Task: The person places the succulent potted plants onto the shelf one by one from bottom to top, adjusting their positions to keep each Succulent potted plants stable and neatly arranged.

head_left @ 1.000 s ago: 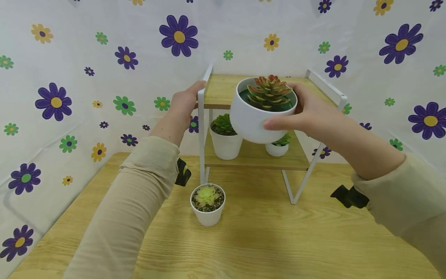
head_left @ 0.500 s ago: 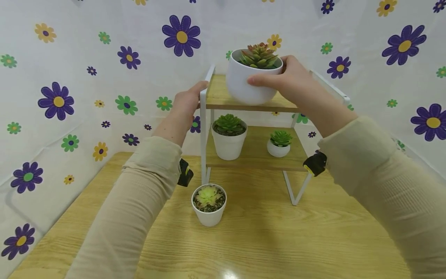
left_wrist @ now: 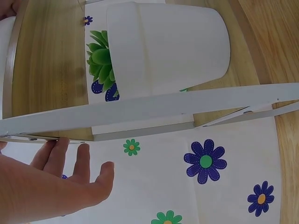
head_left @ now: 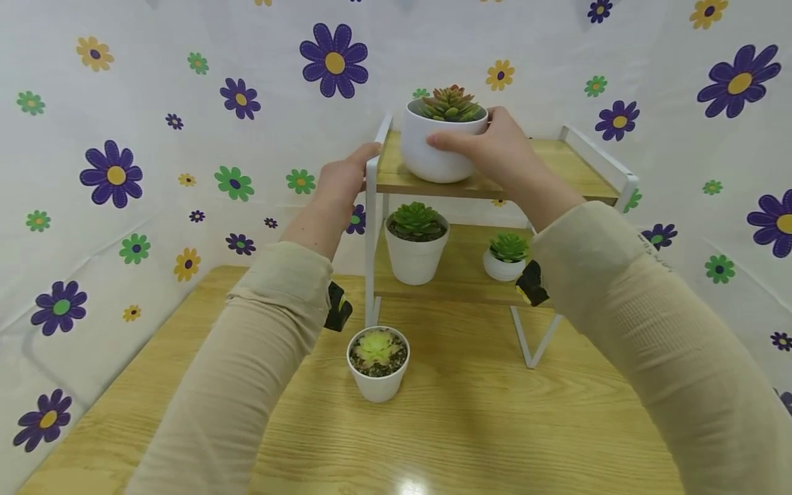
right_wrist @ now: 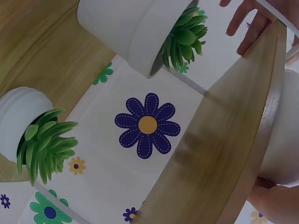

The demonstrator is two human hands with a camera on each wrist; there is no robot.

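My right hand (head_left: 498, 151) grips a round white pot (head_left: 436, 148) holding a red-tipped green succulent (head_left: 452, 103). Its thumb lies across the front and its fingers are round the far side. The pot stands upright at the left end of the top board (head_left: 557, 165) of a two-tier plant stand. My left hand (head_left: 343, 182) holds the stand's white metal side frame (head_left: 371, 234) at the upper left corner. In the left wrist view, the left fingers (left_wrist: 81, 163) bend up against that frame, below the rail.
On the lower board (head_left: 467, 265) stand a larger white pot (head_left: 416, 258) and a small white pot (head_left: 502, 267), both with green succulents. A white pot (head_left: 379, 381) with a pale green succulent sits on the wooden table (head_left: 458, 426) in front. A flower-print cloth (head_left: 260, 137) hangs behind.
My right hand has raised the red-tipped succulent's pot from in front of the stand, moved it left and lowered it over the top board. The left hand keeps its place on the frame.
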